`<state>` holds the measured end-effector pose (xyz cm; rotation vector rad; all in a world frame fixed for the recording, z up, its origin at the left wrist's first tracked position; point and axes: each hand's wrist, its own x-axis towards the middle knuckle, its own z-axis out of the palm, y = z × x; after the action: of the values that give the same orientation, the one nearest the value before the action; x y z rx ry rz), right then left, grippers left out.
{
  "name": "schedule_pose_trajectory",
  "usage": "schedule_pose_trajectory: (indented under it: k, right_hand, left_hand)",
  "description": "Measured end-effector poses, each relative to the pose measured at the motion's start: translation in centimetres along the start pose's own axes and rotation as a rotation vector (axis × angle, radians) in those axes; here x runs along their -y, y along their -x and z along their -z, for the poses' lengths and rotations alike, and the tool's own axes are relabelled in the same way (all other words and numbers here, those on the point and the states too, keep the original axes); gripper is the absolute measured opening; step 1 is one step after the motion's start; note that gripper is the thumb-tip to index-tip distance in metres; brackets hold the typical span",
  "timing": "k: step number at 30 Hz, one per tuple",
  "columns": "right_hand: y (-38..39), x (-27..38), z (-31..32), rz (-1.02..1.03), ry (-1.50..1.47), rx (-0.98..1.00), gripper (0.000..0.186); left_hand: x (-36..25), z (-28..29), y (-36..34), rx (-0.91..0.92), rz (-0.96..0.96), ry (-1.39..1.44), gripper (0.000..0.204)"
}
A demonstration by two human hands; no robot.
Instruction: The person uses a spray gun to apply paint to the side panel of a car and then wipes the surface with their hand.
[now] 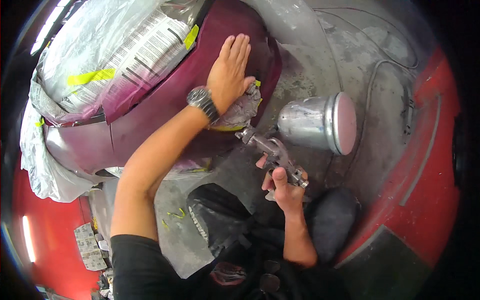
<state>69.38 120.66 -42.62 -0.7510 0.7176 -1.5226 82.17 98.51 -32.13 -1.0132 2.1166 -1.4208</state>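
My left hand (pixel 229 70), a metal watch (pixel 203 103) on its wrist, lies with straight fingers over the maroon car body panel (pixel 167 120); whether the palm presses on it I cannot tell. Below that hand is a patch of crumpled masking (pixel 237 111) edged with yellow tape. My right hand (pixel 286 192) is wrapped round the handle of a metal spray gun (pixel 272 150). A large silver cup (pixel 305 122) is attached to the gun, toward the right. The gun's nozzle end faces the masked patch, apart from the panel.
Newspaper (pixel 145 55) and clear plastic sheeting (pixel 55 172) cover the car's upper left, held by yellow tape (pixel 91 76). A hose (pixel 370 95) trails over the grey floor (pixel 320 65). Yellow tape scraps (pixel 176 214) lie near my knee. A red wall (pixel 425 165) curves along the right.
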Motion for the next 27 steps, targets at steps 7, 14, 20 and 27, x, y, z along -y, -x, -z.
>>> schedule_pose_trajectory:
  k: [7, 14, 20, 27]
  right_hand:
    - [0.1, 0.4, 0.4, -0.002, 0.061, -0.007, 0.047]
    - [0.0, -0.2, -1.0, -0.029, 0.082, 0.017, 0.044]
    - [-0.2, -0.9, -2.2, -0.020, 0.136, 0.059, 0.046]
    - [0.0, -1.5, -2.7, -0.088, 0.268, 0.095, 0.048]
  left_hand:
    - [3.0, 2.4, 9.6, 0.062, -0.253, 0.298, 0.087]
    - [3.2, -1.7, 20.4, 0.037, -0.254, 0.254, 0.079]
    - [-1.0, -6.4, 29.0, 0.104, -0.071, 0.407, 0.073]
    - [-7.3, -7.8, 32.8, 0.238, -0.176, 0.684, 0.074]
